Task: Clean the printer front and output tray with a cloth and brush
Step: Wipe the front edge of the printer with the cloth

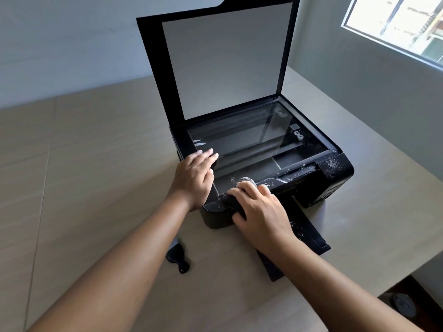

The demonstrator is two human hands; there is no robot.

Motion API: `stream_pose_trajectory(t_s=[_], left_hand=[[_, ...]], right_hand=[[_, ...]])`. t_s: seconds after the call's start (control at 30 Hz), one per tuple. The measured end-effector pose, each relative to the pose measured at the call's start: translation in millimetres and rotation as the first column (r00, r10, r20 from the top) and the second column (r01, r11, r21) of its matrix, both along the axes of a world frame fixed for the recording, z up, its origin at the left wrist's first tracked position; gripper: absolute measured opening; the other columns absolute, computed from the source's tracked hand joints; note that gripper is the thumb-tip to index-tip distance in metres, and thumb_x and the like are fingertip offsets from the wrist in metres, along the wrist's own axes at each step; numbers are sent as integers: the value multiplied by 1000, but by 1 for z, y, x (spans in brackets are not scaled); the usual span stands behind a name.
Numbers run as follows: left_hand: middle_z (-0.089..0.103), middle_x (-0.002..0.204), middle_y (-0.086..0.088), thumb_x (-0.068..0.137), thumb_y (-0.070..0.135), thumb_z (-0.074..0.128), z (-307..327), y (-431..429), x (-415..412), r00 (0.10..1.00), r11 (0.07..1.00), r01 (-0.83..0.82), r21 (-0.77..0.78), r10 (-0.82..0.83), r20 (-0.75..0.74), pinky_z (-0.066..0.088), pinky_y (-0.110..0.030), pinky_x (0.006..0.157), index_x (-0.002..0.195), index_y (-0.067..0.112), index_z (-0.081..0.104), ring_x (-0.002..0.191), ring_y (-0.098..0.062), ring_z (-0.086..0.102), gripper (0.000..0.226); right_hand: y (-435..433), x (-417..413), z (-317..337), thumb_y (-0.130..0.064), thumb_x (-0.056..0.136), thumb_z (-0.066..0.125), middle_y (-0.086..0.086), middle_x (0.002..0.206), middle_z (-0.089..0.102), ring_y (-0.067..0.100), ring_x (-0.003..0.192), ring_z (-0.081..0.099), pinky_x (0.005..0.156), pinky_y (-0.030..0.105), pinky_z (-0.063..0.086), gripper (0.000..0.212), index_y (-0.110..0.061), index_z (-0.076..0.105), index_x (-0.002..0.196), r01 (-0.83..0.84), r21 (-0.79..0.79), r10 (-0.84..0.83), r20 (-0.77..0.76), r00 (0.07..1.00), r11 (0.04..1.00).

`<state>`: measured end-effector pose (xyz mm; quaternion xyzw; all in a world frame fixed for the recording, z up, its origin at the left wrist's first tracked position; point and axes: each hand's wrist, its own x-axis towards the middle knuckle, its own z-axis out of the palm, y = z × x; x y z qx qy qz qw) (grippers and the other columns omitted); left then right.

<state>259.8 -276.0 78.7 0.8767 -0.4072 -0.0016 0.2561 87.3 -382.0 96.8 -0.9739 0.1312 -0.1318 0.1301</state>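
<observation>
A black printer [333,185] stands on the table with its scanner lid [223,61] raised upright. White dust specks lie on its front right corner and on the extended output tray [309,233]. My right hand [261,212] presses a dark grey cloth [244,181] onto the front control panel, fingers curled over it. My left hand [194,176] rests flat on the printer's left front edge, fingertips on the scanner glass [251,137]. A small black brush [177,258] lies on the table in front of the printer, between my forearms.
The beige table [96,164] stretches wide to the left. Its right edge [426,264] drops off close to the printer, with a dark object on the floor below. Grey walls stand behind, and a window [402,22] is at the upper right.
</observation>
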Motion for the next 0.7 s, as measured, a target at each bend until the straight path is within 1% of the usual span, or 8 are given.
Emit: stream_pose_trajectory(t_s=[0.1,0.2,0.27,0.33,0.43,0.5,0.6,0.7], left_hand=[[45,149,2,89,36,22,0,0,0,1000,1000,-5,-7,5,7,22,-38,115,139,21,51,138,-23,35,60],[45,149,2,88,37,21,-1,0,1,1000,1000,-3,1,3,12,21,-36,114,139,21,51,137,-22,35,61],[44,149,3,89,37,21,-2,0,1,1000,1000,2,8,-2,17,21,-36,114,140,21,50,138,-22,34,60],[44,150,2,90,36,22,-2,0,1,1000,1000,6,8,-6,15,21,-37,115,141,21,49,138,-22,34,59],[44,150,2,91,33,26,-1,0,1,1000,1000,1,-5,-1,21,21,-37,115,140,20,50,138,-22,34,56],[44,150,2,92,29,29,-1,0,1,1000,1000,1,-7,-1,13,20,-36,115,140,20,50,138,-22,34,53],[42,150,3,92,28,31,-1,0,0,1000,1000,-1,2,1,12,18,-34,114,141,21,49,139,-21,32,53],[43,150,3,92,28,31,-1,-1,0,1000,1000,-2,0,2,7,17,-33,114,141,21,49,139,-21,32,53]], right_hand=[[13,4,-1,-31,71,53,-7,114,56,25,89,51,74,41,51,40,-25,59,110,48,17,-48,18,999,999],[30,4,-5,-33,73,50,-8,118,56,25,88,51,73,40,51,46,-26,58,118,-72,31,71,17,997,997],[22,-1,-7,-36,75,47,-13,125,54,22,91,52,74,38,52,51,-30,55,125,-98,1,98,6,995,995],[9,-7,-10,-33,75,46,-18,131,52,21,93,50,78,37,51,53,-34,53,128,-36,25,35,27,999,999],[2,-10,-12,-26,76,47,-20,135,49,20,91,43,84,37,48,53,-33,54,128,21,129,-29,54,998,991],[4,-9,-10,-26,76,47,-19,136,47,19,93,41,89,35,47,53,-32,54,128,0,178,-11,60,998,984],[-1,-19,-14,-23,77,54,-12,145,39,22,103,44,97,30,43,58,-32,50,134,-45,185,34,63,997,982],[-2,-30,-23,-9,73,59,-8,148,37,24,104,48,94,29,43,63,-29,53,133,68,249,-98,109,989,966]])
